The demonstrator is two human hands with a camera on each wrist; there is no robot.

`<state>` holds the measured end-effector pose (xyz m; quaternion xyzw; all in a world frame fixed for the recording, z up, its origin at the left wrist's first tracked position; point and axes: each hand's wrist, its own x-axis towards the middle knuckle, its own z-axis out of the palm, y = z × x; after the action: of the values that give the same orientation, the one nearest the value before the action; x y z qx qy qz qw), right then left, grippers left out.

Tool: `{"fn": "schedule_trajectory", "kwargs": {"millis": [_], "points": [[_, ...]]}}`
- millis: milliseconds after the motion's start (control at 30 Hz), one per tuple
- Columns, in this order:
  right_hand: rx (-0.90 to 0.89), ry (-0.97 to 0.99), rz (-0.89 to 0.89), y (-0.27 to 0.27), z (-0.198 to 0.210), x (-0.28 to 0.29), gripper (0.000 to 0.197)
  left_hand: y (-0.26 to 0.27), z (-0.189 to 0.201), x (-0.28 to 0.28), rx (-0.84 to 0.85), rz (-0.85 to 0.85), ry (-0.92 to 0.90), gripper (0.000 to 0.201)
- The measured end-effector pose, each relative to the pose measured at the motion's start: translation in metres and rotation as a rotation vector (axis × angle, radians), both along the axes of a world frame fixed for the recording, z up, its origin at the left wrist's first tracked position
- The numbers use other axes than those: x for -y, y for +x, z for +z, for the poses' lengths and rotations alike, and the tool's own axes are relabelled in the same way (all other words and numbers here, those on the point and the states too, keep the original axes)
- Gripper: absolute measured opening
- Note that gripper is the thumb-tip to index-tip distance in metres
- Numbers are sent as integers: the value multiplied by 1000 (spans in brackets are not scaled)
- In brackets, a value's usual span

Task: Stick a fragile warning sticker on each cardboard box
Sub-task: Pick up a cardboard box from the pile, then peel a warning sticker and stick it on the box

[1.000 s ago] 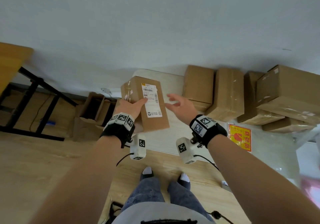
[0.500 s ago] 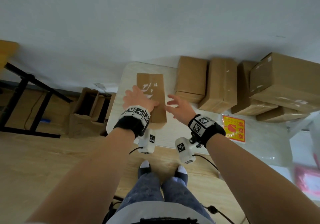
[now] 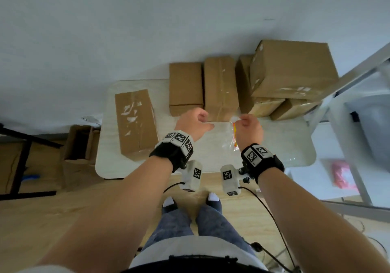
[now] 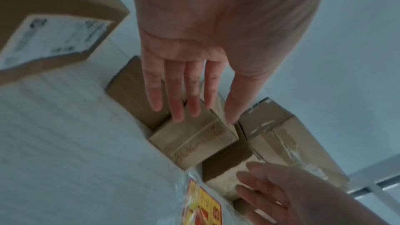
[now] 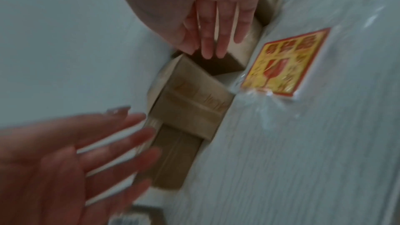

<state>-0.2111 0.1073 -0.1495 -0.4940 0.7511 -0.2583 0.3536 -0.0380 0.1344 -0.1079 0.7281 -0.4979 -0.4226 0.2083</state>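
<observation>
A taped cardboard box point(image 3: 136, 123) lies flat at the table's left, nobody touching it; its label side point(image 4: 49, 40) shows in the left wrist view. Several more boxes point(image 3: 220, 87) stand along the wall. In the head view my right hand point(image 3: 242, 121) pinches the top edge of the clear bag of fragile stickers point(image 3: 233, 137) and tilts it up. My left hand point(image 3: 205, 120) is curled at the bag's other edge. The blurred wrist views show the red-and-yellow sticker point(image 5: 283, 62) point(image 4: 203, 206) flat on the table, with the fingers point(image 4: 186, 105) point(image 5: 216, 40) straighter above the boxes.
The white table point(image 3: 109, 167) ends just before my feet. An open cardboard box point(image 3: 80, 146) and a black frame point(image 3: 23, 146) stand on the floor at left. At right are a metal shelf point(image 3: 348, 108) and a red packet point(image 3: 341, 175). Cables trail by my legs.
My left hand laid the box flat at the table's left and let go. Both hands moved right to the sticker bag, whose edge is now lifted.
</observation>
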Motion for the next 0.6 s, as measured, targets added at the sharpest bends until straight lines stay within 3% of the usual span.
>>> {"fn": "schedule_trajectory", "kwargs": {"millis": [133, 267, 433, 600], "points": [[3, 73, -180, -65, -21, 5, 31, -37, -30, 9, -17, -59, 171, 46], [-20, 237, -205, -116, -44, 13, 41, -68, -56, 20, 26, -4, 267, 61], [-117, 379, -188, -147, -64, 26, 45, -96, -84, 38, 67, 115, 356, 77], [-135, 342, -238, -165, -79, 37, 43, -114, -97, 50, 137, 157, 416, 92]]}}
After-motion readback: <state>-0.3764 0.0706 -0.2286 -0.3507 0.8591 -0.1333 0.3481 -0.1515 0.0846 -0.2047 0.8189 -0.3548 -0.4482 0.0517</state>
